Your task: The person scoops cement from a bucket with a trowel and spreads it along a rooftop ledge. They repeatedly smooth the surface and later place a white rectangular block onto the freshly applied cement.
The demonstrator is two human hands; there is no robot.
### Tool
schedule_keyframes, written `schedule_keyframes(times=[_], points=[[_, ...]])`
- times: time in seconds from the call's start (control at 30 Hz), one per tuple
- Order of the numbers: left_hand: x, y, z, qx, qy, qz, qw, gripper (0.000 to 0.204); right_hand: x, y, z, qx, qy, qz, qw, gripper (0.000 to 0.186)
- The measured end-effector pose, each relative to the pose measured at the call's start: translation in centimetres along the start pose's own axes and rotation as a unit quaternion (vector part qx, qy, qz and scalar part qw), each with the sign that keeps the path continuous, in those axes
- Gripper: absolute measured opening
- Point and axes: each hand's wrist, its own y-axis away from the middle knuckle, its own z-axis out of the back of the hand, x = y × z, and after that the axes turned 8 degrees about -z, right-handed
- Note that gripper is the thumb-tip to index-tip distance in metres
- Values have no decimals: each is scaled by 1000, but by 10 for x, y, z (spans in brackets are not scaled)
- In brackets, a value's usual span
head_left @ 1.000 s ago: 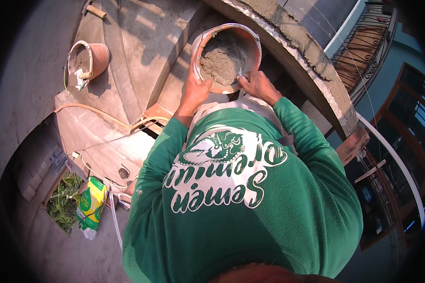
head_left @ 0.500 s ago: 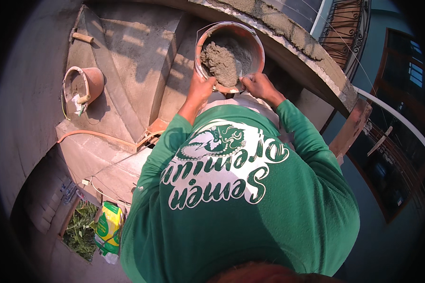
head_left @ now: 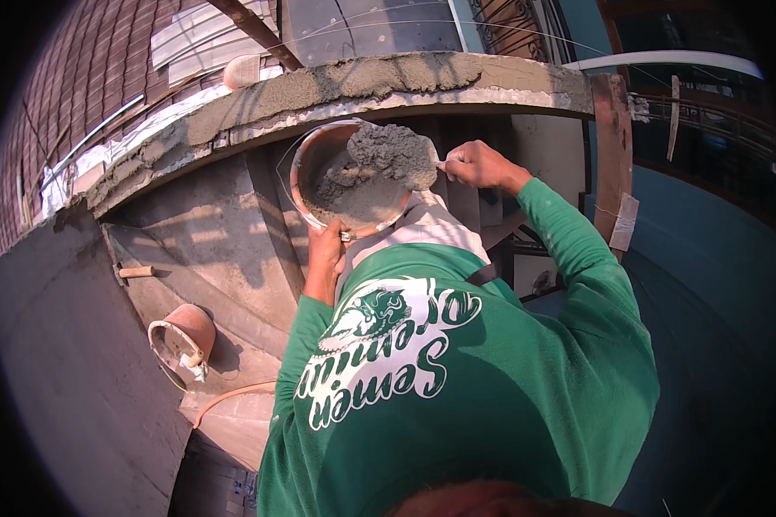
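My left hand (head_left: 326, 250) is closed on the near rim of an orange bucket (head_left: 378, 231), whose mouth tilts toward me. Grey wet mortar (head_left: 353, 194) lies inside it. Closed around a trowel's handle (head_left: 441, 165), my right hand (head_left: 485, 167) is just right of the bucket. A thick heap of mortar (head_left: 391, 150) covers the trowel's blade, which is over the bucket's right rim. Beyond the bucket runs a curved wall top (head_left: 539, 79), with a rough layer of fresh mortar (head_left: 405, 72) along part of it.
A second bucket (head_left: 194, 326) stands tilted on the concrete at left, below a wooden-handled tool (head_left: 136, 271). An orange hose (head_left: 233, 394) lies nearby. At right rises a wooden post (head_left: 610, 164). A tiled roof (head_left: 86, 82) lies beyond the wall.
My right hand has moved right and away from the bucket's near rim, raising the mortar-laden trowel. The view has shifted, showing more of the wall top and roof. My left hand stays on the rim.
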Motion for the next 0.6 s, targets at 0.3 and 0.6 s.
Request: schedule_keyframes(times=[0.3,0.6], points=[[-17,-24,52,-76,-23,66,995,37,-115,0,154,-267,128,-62,953,49],[-54,-24,111,-155,-94,95,979,23,-243,-54,198,-458,292,-18,839,32]])
